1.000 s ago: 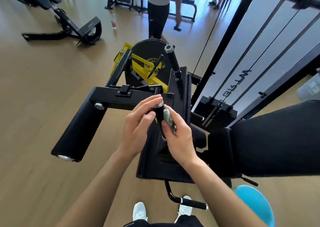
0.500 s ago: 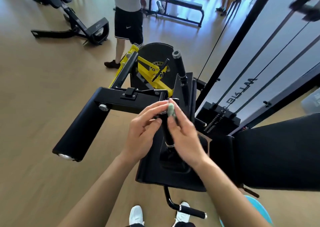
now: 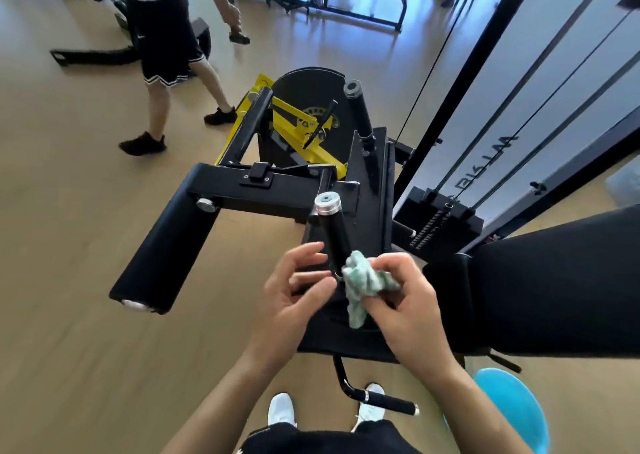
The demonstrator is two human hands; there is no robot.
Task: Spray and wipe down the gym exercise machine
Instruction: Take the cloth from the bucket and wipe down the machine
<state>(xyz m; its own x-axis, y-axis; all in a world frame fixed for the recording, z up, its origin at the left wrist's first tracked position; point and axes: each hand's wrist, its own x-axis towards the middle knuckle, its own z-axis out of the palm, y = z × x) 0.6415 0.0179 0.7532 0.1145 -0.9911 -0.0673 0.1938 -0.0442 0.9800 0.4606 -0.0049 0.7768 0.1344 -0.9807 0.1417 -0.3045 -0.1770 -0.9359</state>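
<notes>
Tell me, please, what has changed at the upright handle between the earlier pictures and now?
Both hands slid down the handle from its silver cap to its base. The left hand let go and lies loosely curled beside it; the right hand carried the green cloth down. A bystander walked leftward. Unchanged: the right hand's pinch on the cloth, the machine.
</notes>
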